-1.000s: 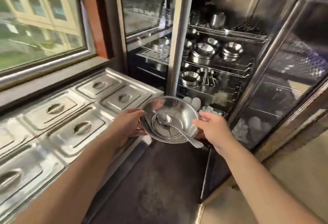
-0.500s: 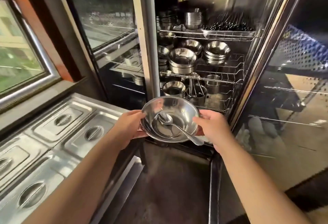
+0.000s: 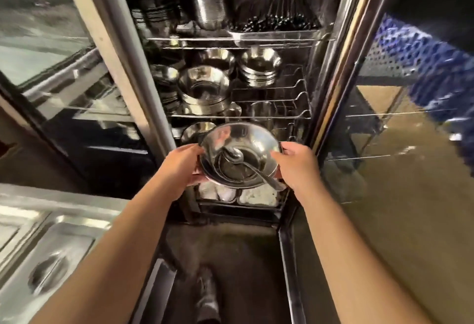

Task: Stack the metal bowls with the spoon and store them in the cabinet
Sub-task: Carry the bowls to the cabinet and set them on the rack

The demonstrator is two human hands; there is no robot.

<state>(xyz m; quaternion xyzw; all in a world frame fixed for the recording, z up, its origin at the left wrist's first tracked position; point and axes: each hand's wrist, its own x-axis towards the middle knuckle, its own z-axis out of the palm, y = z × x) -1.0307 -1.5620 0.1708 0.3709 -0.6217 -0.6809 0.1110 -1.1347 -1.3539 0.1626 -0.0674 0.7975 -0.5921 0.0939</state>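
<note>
Left hand (image 3: 183,167) & right hand (image 3: 297,167) gripping stacked bowls (image 3: 256,144) w/ spoon (image 3: 252,167), nearing crowded cabinet (image 3: 331,67) racks, bowl piles (image 3: 205,92) filling shelves, now closer than before.

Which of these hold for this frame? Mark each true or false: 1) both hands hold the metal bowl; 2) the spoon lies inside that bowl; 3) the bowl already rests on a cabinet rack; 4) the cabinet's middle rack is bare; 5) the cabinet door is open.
1) Both hands hold the metal bowl. True: the left hand and right hand grip opposite sides of the metal bowl.
2) The spoon lies inside it. True: the spoon rests in the bowl, handle over the near rim.
3) The bowl rests on a rack. False: it is held in front of the cabinet.
4) The middle rack is bare. False: stacked bowls sit there.
5) The door is open. True.
</note>
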